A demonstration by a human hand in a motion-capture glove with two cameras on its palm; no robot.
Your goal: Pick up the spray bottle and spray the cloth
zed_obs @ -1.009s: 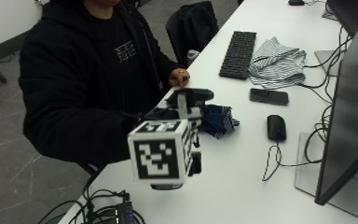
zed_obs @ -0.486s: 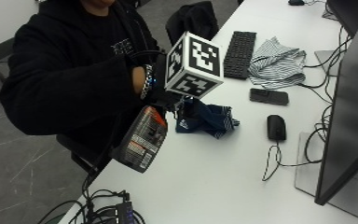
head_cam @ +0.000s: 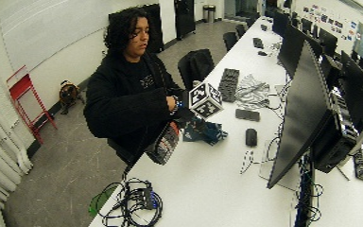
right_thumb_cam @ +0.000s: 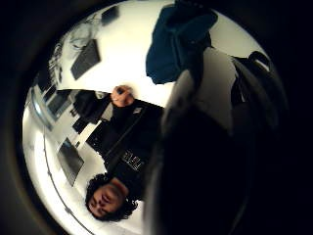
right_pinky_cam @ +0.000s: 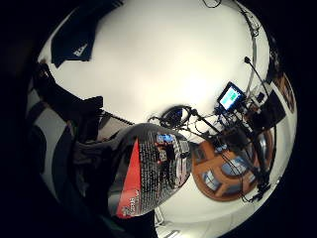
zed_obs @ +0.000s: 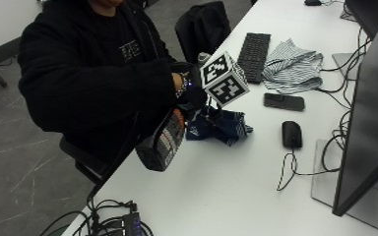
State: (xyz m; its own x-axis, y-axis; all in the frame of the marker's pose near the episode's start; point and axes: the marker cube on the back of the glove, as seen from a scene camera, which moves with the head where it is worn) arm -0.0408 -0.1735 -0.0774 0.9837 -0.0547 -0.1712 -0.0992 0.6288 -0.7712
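My gloved right hand (zed_obs: 192, 98) grips the top of the spray bottle (zed_obs: 159, 147), a dark bottle with a red and black label. The bottle hangs tilted below the hand, over the table's near edge. It also fills much of the little finger side palm view as the bottle (right_pinky_cam: 148, 168). The dark blue cloth (zed_obs: 220, 127) lies crumpled on the white table (zed_obs: 228, 196), just beyond the hand and close to the bottle's head. The same cloth (right_thumb_cam: 176, 39) shows past the dark bottle (right_thumb_cam: 205, 161) in the thumb side view. I cannot make out the nozzle.
A black keyboard (zed_obs: 254, 49) and a striped cloth (zed_obs: 295, 66) lie farther back. A phone (zed_obs: 284, 102) and a mouse (zed_obs: 292, 133) sit to the right of the blue cloth. A monitor (zed_obs: 366, 123) stands at the right edge. Cables (zed_obs: 113, 221) pile at the near corner.
The hand has risen from low over the near part of the table to beside the blue cloth, lifting the bottle, which now hangs tilted below it.
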